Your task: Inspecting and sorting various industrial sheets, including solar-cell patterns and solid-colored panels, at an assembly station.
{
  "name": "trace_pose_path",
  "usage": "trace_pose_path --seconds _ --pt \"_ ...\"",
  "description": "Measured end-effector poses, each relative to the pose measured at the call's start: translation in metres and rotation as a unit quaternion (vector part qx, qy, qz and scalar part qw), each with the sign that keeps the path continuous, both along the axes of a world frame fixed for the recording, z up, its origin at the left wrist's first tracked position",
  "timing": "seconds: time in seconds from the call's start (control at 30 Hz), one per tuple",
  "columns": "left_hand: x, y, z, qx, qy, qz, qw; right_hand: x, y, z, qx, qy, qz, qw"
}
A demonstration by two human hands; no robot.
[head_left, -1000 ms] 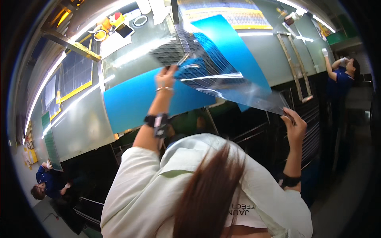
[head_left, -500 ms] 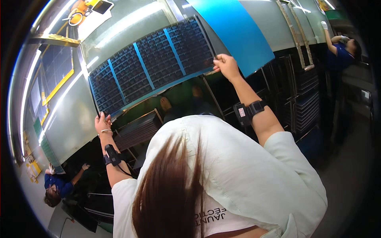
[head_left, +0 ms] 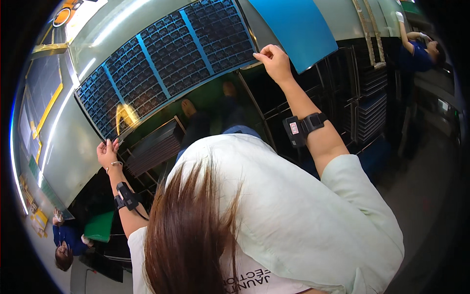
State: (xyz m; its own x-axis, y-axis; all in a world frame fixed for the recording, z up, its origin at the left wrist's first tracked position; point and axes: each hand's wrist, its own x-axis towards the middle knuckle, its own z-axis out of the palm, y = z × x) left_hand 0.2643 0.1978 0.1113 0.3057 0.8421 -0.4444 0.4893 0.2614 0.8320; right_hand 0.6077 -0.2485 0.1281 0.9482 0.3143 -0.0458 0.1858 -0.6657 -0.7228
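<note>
A wide panel (head_left: 169,50) carries rows of small dark square parts, split by blue strips, with thin black edges at its left and right ends. It is tilted over the near side of the work table. My left hand (head_left: 108,153) has its fingers closed at the panel's near left corner. At the near right corner, my right hand (head_left: 275,62) pinches the edge between thumb and forefinger. A yellowish light reflection shows on the panel's near left part. The far edge of the panel runs out of the picture at the top.
A smooth blue sheet (head_left: 298,32) lies right of the panel on the table (head_left: 342,19). Beneath are stacked dark trays (head_left: 152,149) and a rack of trays (head_left: 373,105). Co-workers in blue stand at the far right (head_left: 420,58) and lower left (head_left: 68,242), the latter beside a green sheet (head_left: 100,227).
The panel and my left hand have shifted left within the picture; my right hand appears higher and slightly left. A green sheet has come into view by the lower-left co-worker.
</note>
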Motion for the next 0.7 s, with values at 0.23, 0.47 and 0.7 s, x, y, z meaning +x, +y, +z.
trace_pose_path --seconds 0.23,0.47,0.7 --pt "0.0051 -0.0026 0.0045 0.003 0.002 0.003 1.0 0.0005 -0.0054 -0.009 -0.011 -0.001 0.004 1.0" --pt "0.0016 -0.0021 0.0038 -0.008 -0.002 -0.009 1.0 -0.002 -0.0051 -0.0061 -0.015 -0.014 0.007 1.0" --pt "0.0057 -0.0008 0.0066 -0.01 -0.005 0.001 1.0 -0.0031 -0.0023 -0.0081 -0.013 -0.019 0.015 1.0"
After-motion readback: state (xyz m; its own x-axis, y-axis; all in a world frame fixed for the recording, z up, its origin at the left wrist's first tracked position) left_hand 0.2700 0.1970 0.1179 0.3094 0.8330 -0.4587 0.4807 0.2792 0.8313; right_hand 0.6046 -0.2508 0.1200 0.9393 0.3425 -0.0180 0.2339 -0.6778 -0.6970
